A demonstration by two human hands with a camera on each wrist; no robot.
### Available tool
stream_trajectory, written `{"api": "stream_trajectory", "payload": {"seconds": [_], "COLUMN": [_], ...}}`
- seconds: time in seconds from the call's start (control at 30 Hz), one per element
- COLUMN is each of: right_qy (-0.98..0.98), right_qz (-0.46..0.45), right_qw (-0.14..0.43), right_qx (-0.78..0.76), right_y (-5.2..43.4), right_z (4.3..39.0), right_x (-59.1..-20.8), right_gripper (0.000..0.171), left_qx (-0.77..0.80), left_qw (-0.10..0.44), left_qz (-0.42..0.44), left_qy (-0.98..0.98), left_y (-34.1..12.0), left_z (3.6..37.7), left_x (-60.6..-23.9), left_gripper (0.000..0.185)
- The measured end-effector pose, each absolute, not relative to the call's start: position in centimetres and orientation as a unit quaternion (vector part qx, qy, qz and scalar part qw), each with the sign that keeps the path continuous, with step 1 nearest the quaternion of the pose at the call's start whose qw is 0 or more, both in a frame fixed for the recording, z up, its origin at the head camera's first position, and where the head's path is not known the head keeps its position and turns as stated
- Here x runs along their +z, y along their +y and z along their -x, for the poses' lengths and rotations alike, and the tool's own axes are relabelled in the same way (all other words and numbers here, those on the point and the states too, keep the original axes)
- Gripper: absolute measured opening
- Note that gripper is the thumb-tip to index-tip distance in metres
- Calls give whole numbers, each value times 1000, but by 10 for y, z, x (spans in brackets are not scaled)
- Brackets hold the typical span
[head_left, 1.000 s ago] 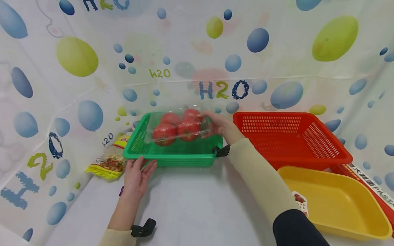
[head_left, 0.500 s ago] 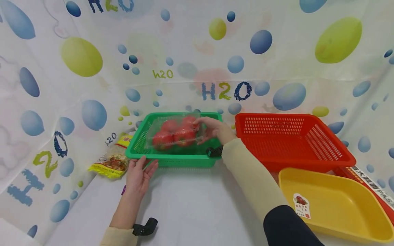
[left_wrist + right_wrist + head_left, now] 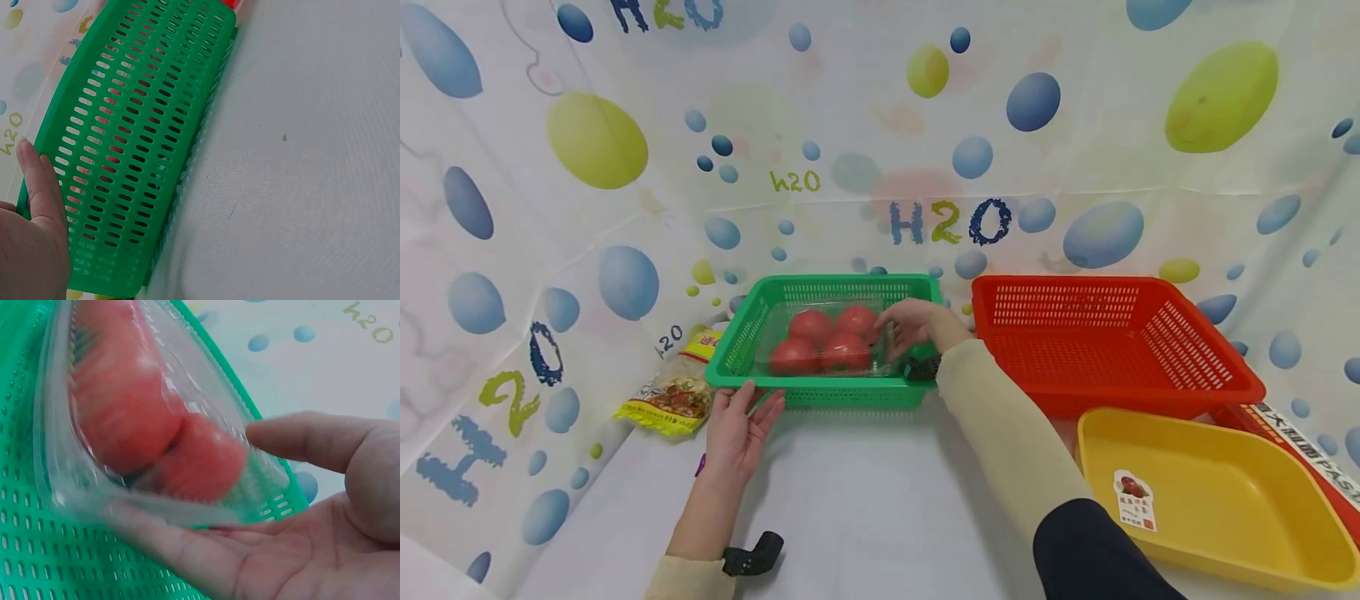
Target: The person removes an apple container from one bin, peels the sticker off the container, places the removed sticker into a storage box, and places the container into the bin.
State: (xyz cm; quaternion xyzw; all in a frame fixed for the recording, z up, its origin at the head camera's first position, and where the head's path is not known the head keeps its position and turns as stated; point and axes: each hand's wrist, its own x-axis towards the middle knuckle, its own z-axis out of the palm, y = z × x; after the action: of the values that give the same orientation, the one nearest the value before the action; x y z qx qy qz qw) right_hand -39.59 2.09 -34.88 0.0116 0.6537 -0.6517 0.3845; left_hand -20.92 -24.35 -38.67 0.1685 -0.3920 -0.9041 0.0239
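Observation:
A clear plastic box of tomatoes (image 3: 822, 343) lies in the green basket (image 3: 820, 383). My right hand (image 3: 917, 323) is at the right end of this box, inside the basket. In the right wrist view the thumb (image 3: 300, 434) and fingers (image 3: 181, 547) lie loosely spread about the box's end; the box of tomatoes (image 3: 137, 400) is blurred. The left hand (image 3: 737, 429) touches the front of the basket with its fingers extended. In the left wrist view straight fingers (image 3: 40, 187) lie against the basket's slotted wall (image 3: 131, 137), up to its rim.
A yellow-and-clear food bag (image 3: 673, 387) lies left of the green basket. To the right stand a red basket (image 3: 1075, 354) and, nearer, a yellow tray (image 3: 1225, 492) with a sticker. A red PASTA package (image 3: 1311, 458) is partly under them. A patterned curtain hangs behind.
The box of tomatoes has come down from a tilted position to lie flat in the green basket. My right hand has lowered with it and loosened. The left hand keeps its place.

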Motion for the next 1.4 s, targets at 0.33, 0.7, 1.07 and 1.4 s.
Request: {"api": "stream_trajectory", "payload": {"seconds": [0.33,0.7,1.07,1.4], "right_qy": [707,713,688,674], "right_qz": [29,4,-5,50], "right_qw": [396,385,346,321], "right_qx": [-585,-586,-638,-664], "right_y": [17,17,35,55], "right_z": [388,387,383,361], "right_x": [-346,-342,-324,-296], "right_gripper": [57,70,67,67], "left_qx": [-905,-906,-904,-901], "left_qw": [24,24,17,21], "left_qz": [-174,-170,-158,-153], "left_qy": [-386,-386,-398,-404], "left_y": [-243,-242,-245,-248], "left_z": [207,208,210,209], "left_x": [-388,-390,-390,-389], "left_gripper": [34,33,44,45]}}
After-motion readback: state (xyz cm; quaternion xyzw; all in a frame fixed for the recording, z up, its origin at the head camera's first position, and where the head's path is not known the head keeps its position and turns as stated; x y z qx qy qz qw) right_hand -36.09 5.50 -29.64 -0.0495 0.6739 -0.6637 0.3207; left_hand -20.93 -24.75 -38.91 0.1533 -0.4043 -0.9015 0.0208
